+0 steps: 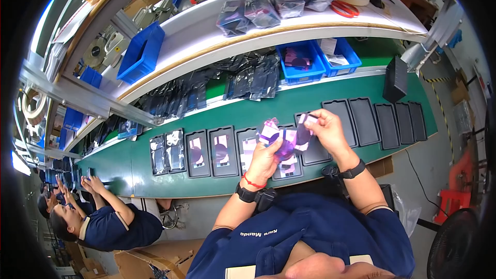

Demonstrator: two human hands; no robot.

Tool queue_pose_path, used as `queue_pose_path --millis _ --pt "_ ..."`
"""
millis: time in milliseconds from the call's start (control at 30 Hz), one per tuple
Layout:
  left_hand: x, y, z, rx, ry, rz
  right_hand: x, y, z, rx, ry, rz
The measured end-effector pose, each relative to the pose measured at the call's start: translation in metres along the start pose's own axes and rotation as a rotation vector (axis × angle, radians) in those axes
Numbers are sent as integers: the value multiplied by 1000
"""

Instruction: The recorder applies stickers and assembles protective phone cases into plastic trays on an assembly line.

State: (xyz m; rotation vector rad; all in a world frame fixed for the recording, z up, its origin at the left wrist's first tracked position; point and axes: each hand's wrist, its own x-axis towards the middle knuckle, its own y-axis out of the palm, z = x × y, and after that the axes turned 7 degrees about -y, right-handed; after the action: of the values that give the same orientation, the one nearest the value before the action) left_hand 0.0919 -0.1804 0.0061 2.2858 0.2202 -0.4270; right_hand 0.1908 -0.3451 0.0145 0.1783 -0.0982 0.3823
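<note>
My left hand [263,164] is closed on a bunch of shiny purple-pink film sheets [287,146], held above the row of trays. Pinched between the fingers of my right hand [329,130] is a dark film piece [304,137] with a pale pink end, close beside that bunch. Under my hands lies a black tray [316,158], partly hidden. To the left, a black tray [216,169] holds a pinkish film piece [221,150] with a dark round patch, and its neighbour holds a similar piece. Unfilled black trays [365,122] continue to the right.
Clear-wrapped dark packs [175,150] lie at the row's left end. Blue bins [300,76] and dark pouches [253,80] line the table's back under a shelf [206,41]. A black stack [395,80] stands back right. Another person [111,222] works at left.
</note>
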Motion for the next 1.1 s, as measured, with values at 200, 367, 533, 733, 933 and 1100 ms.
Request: queue_pose_path --millis 200,367,533,733,933,1100 --pt "13 4 -3 33 58 -117 -1 -39 -4 -742 -35 99" --pt "24 28 11 69 30 -85 -14 -17 13 -618 -180 -49" --pt "35 48 23 -81 -1 -7 -7 -54 8 -74 -33 -160" --pt "56 42 22 56 -52 -7 12 -125 -10 -73 61 -211" --pt "62 60 24 143 -54 -20 7 -114 1 -970 -227 -143" --pt "65 90 42 309 -58 16 -9 -88 35 -462 20 -133"
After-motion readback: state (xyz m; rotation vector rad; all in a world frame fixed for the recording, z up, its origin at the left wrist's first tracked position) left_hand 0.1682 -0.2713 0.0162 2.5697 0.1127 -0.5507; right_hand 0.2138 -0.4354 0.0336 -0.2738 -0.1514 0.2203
